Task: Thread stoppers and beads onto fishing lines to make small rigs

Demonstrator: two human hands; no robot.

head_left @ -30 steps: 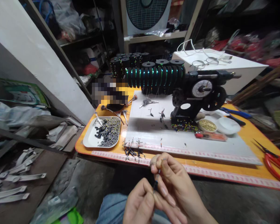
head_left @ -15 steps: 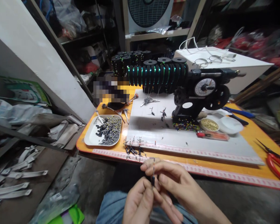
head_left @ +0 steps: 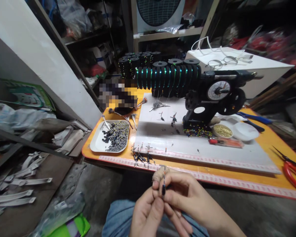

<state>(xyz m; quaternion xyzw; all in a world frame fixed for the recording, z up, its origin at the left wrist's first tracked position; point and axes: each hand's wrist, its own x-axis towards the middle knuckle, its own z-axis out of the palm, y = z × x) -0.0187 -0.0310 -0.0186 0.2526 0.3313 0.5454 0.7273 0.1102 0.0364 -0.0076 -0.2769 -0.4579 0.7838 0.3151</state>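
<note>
Both of my hands meet low in the view, in front of the orange table point(head_left: 259, 141). My left hand point(head_left: 148, 212) and my right hand point(head_left: 185, 197) pinch one small black tube on a thin wire point(head_left: 163, 187), held upright between the fingertips. My right index fingertip is wrapped in beige tape. Just beyond my hands, several similar small wired pieces point(head_left: 141, 157) lie at the table's front edge. A white tray point(head_left: 96, 144) with a heap of small dark tubes stands at the table's left.
A black winding machine with a dial point(head_left: 212, 98) stands on a white board point(head_left: 212, 148), with a row of black spools point(head_left: 167, 77). Red scissors point(head_left: 292, 169) lie at the right edge. A dish of gold beads point(head_left: 222, 131), a white lid and loose coloured beads sit by the machine.
My hands have drawn closer together and shifted slightly left, with the small tube now pinched tight between both sets of fingertips. The view has drifted a little.
</note>
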